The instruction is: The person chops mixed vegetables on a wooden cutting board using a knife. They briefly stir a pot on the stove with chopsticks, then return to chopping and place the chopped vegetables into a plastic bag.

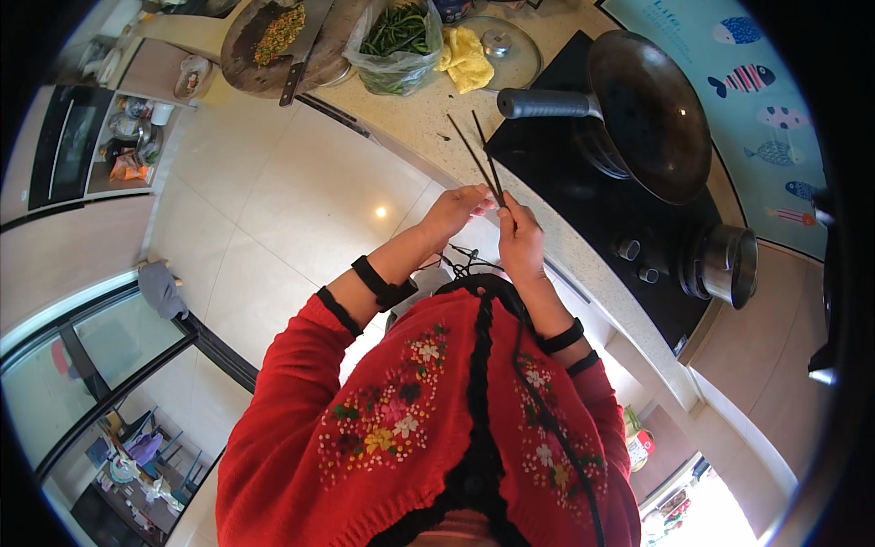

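A pair of dark chopsticks [487, 157] points away from me, lower ends together and tips spread apart. My right hand [522, 236] grips them near the lower ends, over the front edge of the counter. Close against it on the left is my left hand [456, 210], fingers curled, with its fingertips at the chopsticks. Whether those fingertips hold the sticks or only touch them is unclear. Beyond the tips lies the speckled countertop [424, 126], with a small green scrap [444, 137] on it.
A wok [649, 119] sits on the black cooktop [581, 184], its handle [543, 104] pointing left. Nearer stands a steel pot [730, 265]. Behind are a glass lid [523, 58], yellow cloth [466, 60], bag of green peppers [396, 41], and cleaver [305, 48] on a round cutting board [239, 51] with chopped food [279, 35].
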A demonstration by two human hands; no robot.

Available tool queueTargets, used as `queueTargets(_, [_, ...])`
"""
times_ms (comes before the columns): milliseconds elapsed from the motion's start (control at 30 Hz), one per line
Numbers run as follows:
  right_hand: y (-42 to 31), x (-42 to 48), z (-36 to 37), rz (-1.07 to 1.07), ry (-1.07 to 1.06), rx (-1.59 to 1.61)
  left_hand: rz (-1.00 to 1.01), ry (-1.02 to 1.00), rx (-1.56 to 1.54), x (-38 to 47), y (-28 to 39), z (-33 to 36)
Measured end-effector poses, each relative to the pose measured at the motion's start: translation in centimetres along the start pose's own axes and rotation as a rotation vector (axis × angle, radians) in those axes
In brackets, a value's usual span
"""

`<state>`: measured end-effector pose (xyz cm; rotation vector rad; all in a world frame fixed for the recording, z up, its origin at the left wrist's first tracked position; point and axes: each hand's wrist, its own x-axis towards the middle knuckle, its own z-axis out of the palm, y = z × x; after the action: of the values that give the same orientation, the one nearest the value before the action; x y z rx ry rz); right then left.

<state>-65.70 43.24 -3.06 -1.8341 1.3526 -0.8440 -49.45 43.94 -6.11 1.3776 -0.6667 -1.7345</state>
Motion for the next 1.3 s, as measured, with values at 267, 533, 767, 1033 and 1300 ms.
queueTargets(267, [2.9,2.5,3.8,0.016,-0.041,-0.349,0.600,0.541,1.092,3.1,1.4,-7.5])
queueTargets(533, [4.1,5.2,5.3,0.108,-0.196,-0.554,0.678,0.481,1.332,7.9,3.7,-7.5])
queueTargets(767, [4.6,6.7,5.8,0.104,-0.172,-0.576,0.705,0.412,1.420,10.3,3.5,-7.1])
queueTargets(1033, [4.3,5.9,5.1,0.239,-0.269,-0.576,0.775,0.509,1.315,14.2,6.0,-8.4])
queueTargets(1300, [4.6,6.1,4.0,0.318,-0.339,-0.652,0.622,0.485,1.355,17.3,7.8,-8.6])
